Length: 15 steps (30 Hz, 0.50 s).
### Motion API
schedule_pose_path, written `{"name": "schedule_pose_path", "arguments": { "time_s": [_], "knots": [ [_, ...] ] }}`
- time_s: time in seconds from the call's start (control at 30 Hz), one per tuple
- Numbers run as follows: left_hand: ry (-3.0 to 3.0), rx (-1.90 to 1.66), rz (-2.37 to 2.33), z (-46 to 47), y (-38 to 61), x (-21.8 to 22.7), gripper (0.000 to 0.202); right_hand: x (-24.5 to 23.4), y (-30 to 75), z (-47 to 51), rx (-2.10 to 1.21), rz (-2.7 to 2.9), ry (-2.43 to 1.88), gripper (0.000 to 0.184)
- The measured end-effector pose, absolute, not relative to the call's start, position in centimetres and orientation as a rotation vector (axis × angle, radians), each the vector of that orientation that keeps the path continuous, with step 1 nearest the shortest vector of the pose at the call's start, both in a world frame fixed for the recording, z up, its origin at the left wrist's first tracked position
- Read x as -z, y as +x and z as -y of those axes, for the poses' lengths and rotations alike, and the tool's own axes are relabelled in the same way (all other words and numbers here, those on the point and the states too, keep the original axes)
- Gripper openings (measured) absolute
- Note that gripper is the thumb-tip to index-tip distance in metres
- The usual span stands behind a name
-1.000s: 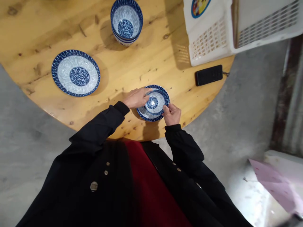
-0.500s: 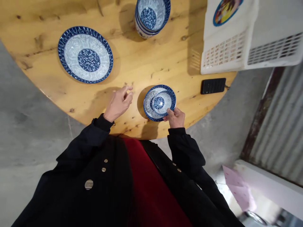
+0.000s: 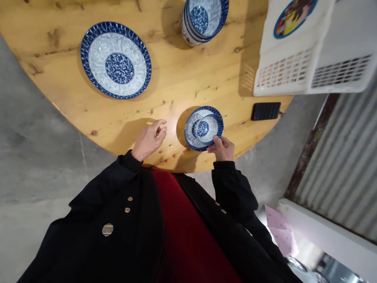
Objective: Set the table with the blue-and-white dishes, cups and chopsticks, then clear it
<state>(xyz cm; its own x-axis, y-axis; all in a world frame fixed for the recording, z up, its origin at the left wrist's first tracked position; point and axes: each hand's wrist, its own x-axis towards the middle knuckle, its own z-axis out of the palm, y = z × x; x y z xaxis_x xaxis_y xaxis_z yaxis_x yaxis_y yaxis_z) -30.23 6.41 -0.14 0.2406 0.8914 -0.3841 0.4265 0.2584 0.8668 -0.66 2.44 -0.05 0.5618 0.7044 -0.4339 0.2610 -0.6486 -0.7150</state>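
My right hand (image 3: pixel 222 148) pinches the near rim of a small blue-and-white bowl (image 3: pixel 213 127), thumb on top and fingers below. That bowl is over a wider blue-rimmed bowl or deep plate (image 3: pixel 191 125); whether the two touch I cannot tell. To their left, my left hand (image 3: pixel 149 139) hovers above the table with fingers loosely bent and apart, holding nothing. Farther off on the left lies a large patterned plate (image 3: pixel 97 65) with a dark blue rim. A stack of deep blue-and-white bowls (image 3: pixel 188 33) stands at the far middle.
The round wooden table (image 3: pixel 171 82) curves past my body. On its right side stands a white plastic basket (image 3: pixel 282 72) with lattice walls and a colourful oval sticker. A black phone (image 3: pixel 266 111) lies near the right edge.
My view has shifted slightly, so the plate, stack and basket appear displaced. My right hand keeps its hold on the small bowl, and my left hand stays raised beside it.
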Motion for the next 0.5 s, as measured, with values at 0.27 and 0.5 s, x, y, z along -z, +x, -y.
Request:
{"name": "schedule_pose_path", "arguments": {
  "time_s": [0.27, 0.5],
  "knots": [
    [1.399, -0.509, -1.383, -6.9, -32.4, 0.4, 0.038, -2.4, -2.9, 2.1, -0.714, 0.678, -2.148, 0.043],
    [1.435, -0.427, -1.373, -6.4, -33.7, -0.1, 0.041, -0.9, -9.6, 7.2, -0.970, 0.561, -2.009, 0.050]
  ]
}}
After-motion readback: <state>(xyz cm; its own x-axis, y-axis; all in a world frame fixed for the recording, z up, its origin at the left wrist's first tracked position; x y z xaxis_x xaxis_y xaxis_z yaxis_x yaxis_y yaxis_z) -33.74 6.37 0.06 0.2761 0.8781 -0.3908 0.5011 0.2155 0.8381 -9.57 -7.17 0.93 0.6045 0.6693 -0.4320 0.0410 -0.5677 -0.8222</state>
